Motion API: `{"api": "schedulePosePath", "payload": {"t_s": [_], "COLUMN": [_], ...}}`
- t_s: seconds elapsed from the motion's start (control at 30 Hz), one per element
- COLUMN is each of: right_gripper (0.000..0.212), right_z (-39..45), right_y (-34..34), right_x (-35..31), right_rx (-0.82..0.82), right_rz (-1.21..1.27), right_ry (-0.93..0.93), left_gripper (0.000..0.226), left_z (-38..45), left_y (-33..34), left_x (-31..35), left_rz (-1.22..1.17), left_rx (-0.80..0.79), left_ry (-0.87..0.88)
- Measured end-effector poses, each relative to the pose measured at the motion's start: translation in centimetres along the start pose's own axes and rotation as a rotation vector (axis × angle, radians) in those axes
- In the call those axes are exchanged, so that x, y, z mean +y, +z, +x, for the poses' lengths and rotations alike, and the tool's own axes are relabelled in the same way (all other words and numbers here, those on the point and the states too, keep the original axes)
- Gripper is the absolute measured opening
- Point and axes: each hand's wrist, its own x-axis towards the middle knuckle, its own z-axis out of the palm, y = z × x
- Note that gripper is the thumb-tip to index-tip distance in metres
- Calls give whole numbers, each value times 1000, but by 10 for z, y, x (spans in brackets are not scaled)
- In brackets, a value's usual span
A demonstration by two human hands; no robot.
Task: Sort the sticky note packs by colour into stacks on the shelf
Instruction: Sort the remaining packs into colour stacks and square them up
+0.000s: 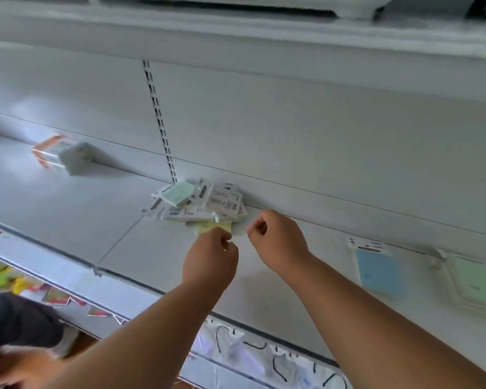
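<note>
The sorting looks barely begun. On the shelf (68, 220), a jumbled pile of sticky note packs (201, 202) sits at the centre against the back panel, mixed colours overlapping, some face down. At about four o'clock from it lie a blue pack (378, 272) and, further right, a green stack (479, 284), which I judge to be started colour stacks. At ten o'clock from the pile, well apart, stands an orange-edged bundle (61, 154), too blurred to read.

The left hand (211, 259) is curled narrow, pinching a yellow pack (214, 227) at the pile's six o'clock edge. The right hand (278, 238), just beside it at three o'clock, is also curled; it may be pinching the clear wrapper edge, but I cannot tell. Most of the pile remains to be separated, and no yellow stack is visible yet.
</note>
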Motion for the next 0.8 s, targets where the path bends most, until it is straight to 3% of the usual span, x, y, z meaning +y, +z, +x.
{"api": "schedulePosePath", "payload": {"t_s": [0.2,0.33,0.47,0.6,0.7,0.8], "right_gripper": [13,25,16,27,42,39], "right_z": [49,79,94,89,76,66], "right_y": [74,110,130,133,135,138], "right_x": [-97,-142,-153,-156,-157,-153], "right_rx": [-5,-79,-228,-211,-227,-166], "right_rz": [-90,-309,-455,-358,-182,-16], "right_ry": [-163,-223,-49,24,78,117], "left_gripper": [31,38,27,15,13,17], "left_z": [83,124,145,163,166,164], "left_y": [-69,-94,-110,-113,-105,-98], "left_x": [-73,-104,-113,-112,-115,-125], "left_rz": [-93,-373,-753,-851,-788,-719], "left_rx": [74,-123,-362,-445,-401,-338], "left_ry": [-23,-229,-465,-561,-538,-454]}}
